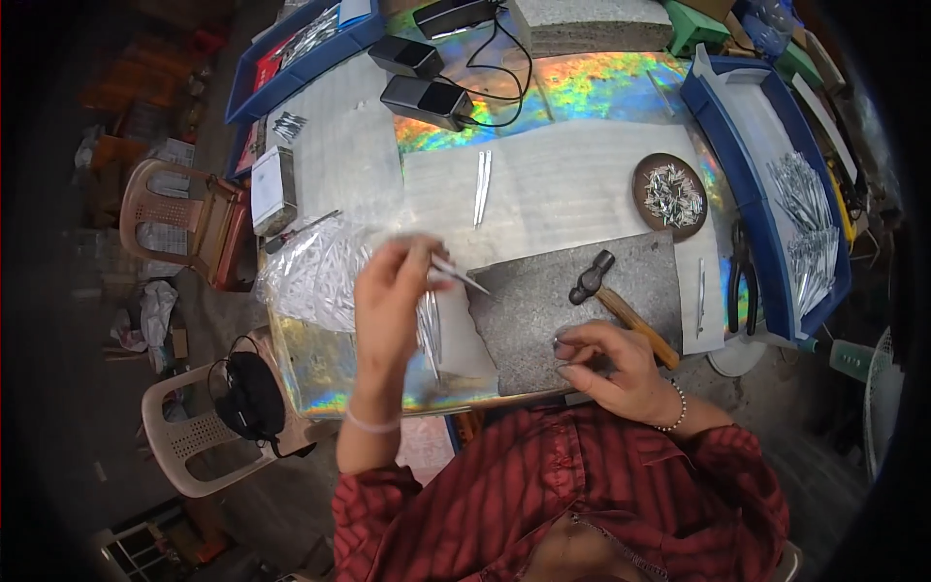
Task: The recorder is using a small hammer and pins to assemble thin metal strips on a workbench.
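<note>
My left hand (396, 291), slightly blurred, pinches a slender pointed silver metal piece (464, 275), its tip directed right over the edge of a grey metal plate (529, 335). My right hand (616, 364) rests at the plate's near right part, fingers curled and thumb close to the forefinger; a tiny shiny bit shows at the fingertips, too small to name. Just beyond it a hammer (621, 308) with a wooden handle lies across the plate. Beneath and beside my left hand are more slim silver strips (430, 335) and a clear plastic bag (315, 276) full of pale strips.
A round brown dish (640, 189) of small metal pins sits at right. Beyond it, black-handled pliers (742, 281) lie by a blue tray (713, 116) holding silver pieces. Two strips (482, 189) lie on white sheeting. Black boxes (425, 102) with a cable stand at the back.
</note>
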{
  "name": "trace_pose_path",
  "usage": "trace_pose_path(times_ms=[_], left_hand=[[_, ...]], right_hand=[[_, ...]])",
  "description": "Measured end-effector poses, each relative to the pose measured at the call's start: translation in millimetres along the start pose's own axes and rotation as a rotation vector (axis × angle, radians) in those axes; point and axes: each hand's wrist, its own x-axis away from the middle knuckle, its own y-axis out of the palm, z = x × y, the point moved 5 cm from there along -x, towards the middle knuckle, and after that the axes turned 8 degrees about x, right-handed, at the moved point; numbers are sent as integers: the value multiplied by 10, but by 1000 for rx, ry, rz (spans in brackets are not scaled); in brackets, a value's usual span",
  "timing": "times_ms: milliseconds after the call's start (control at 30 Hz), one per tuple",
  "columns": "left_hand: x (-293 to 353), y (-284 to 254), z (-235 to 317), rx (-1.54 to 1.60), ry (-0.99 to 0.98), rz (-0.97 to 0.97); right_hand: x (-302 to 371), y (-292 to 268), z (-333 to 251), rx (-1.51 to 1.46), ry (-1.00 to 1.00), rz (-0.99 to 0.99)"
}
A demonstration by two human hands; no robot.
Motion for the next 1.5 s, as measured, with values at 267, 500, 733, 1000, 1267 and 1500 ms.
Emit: trace_pose_path(times_ms=[267,500,733,1000,1267,1500], left_hand=[[-1564,-30,-680,-589,106,-138],[-1570,220,-703,-657,73,-150],[-1188,-210,-428,-433,120,-14],[125,-1056,-450,-363,-15,215],[416,-999,-647,-823,119,269],[323,-1027,-631,-911,82,232]], right_hand=[[164,6,95,242,-138,-1],[135,-23,155,165,-162,-10],[130,29,163,181,-199,21],[214,-177,-42,473,-192,232],[31,-215,-87,861,0,126],[48,-112,-68,1039,-15,94]])
